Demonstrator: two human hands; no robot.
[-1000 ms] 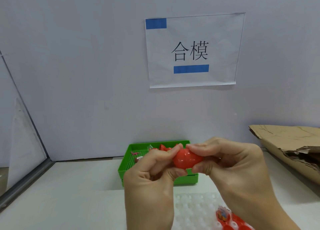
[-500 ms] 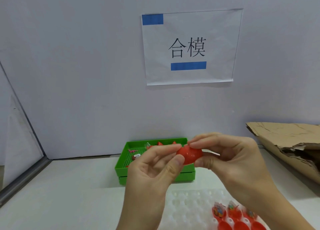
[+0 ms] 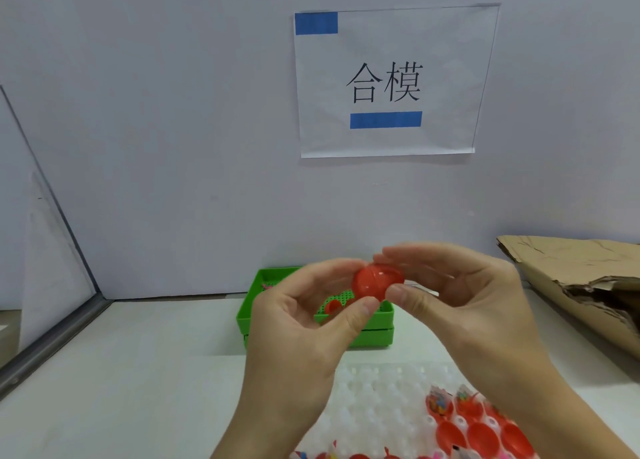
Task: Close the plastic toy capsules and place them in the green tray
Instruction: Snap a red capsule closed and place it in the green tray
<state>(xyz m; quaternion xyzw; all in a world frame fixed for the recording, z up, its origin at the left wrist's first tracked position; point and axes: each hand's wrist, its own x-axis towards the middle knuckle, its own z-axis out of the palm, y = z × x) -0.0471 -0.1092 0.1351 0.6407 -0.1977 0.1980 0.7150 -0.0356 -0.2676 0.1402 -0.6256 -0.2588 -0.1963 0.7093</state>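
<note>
While held above the green tray [image 3: 249,315], a red capsule [image 3: 377,280] is pinched by the left hand [image 3: 304,323] and, from 3 o'clock, the right hand [image 3: 460,299].

A white paper sign [image 3: 394,81] hangs on the pale wall [image 3: 173,129], printed with two black characters and two blue bars. Torn brown cardboard [image 3: 581,278] lies at the right edge of the white table [image 3: 138,372]. A metal frame strip [image 3: 52,341] runs along the left.
</note>
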